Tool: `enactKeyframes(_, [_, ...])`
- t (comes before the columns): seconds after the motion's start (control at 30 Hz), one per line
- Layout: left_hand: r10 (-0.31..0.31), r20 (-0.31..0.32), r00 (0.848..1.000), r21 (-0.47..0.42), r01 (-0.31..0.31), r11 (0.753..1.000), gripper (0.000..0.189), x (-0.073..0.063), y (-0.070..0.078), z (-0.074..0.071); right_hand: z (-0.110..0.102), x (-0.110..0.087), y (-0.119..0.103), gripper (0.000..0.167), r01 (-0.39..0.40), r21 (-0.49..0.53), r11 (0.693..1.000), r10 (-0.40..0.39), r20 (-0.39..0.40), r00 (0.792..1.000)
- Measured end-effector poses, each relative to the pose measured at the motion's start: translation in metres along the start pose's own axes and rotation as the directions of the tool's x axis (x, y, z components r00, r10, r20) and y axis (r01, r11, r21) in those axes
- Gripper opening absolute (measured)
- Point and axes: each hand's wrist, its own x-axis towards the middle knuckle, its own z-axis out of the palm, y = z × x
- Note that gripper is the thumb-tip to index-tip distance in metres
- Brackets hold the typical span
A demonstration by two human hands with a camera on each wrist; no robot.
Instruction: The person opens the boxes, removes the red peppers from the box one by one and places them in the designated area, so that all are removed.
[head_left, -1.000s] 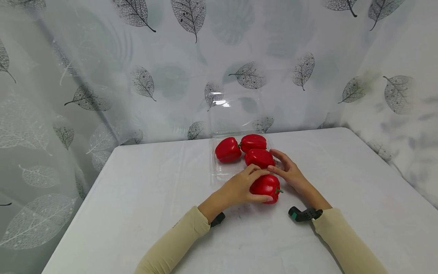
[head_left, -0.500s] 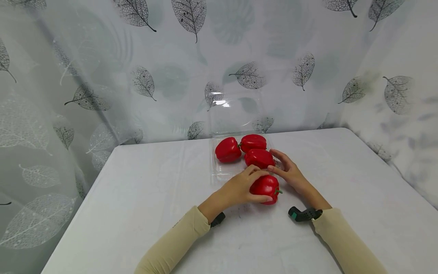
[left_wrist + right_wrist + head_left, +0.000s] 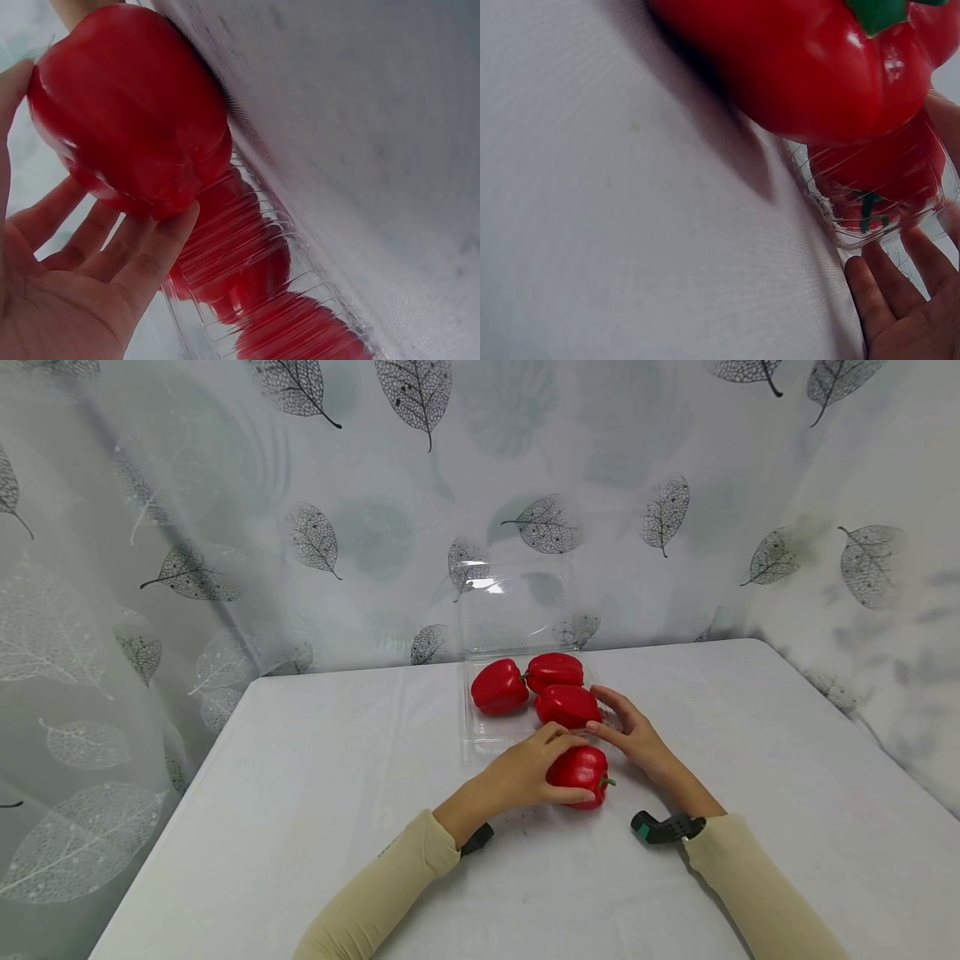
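Observation:
My left hand [image 3: 527, 770] grips a red bell pepper [image 3: 581, 770], thumb on the near side and fingers over the far side. Its green stem points right, and the pepper is just in front of a clear plastic container [image 3: 483, 732]. Three more red bell peppers lie in the container: one at left [image 3: 498, 687], one at the back [image 3: 556, 670] and one at front right [image 3: 567, 706]. The right hand [image 3: 637, 739] touches the container's near right corner, thumb at the front and fairly straight fingers [image 3: 879, 289] along the side wall.
The container's clear lid [image 3: 517, 606] stands raised at the back, against the leaf-print curtain [image 3: 360, 468]. A white cloth [image 3: 315, 793] covers the table. A black wrist device [image 3: 663, 827] sits by the right cuff.
The gripped bell pepper has turned and shifted slightly left and toward me, its stem dipping a little. Both hands stay almost in place.

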Motion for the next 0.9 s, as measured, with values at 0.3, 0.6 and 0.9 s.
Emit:
enactKeyframes(0.3, [-0.022,0.01,1.0,0.028,0.022,0.999,0.064,0.0001,-0.0001,0.0007,0.0006,-0.0008,0.0001,0.077,0.001,-0.013,1.0,-0.001,-0.012,1.0])
enactKeyframes(0.6, [-0.035,0.016,0.999,0.061,0.034,0.998,0.061,0.0007,-0.0008,0.0015,0.001,-0.0021,-0.0011,0.077,0.0,-0.004,1.0,0.0,-0.005,1.0])
enactKeyframes(0.9, [0.016,-0.006,1.0,0.128,-0.015,0.992,0.057,0.0014,-0.0013,0.0008,0.0009,-0.0016,-0.0007,0.077,0.003,0.0,1.0,-0.003,-0.001,1.0])
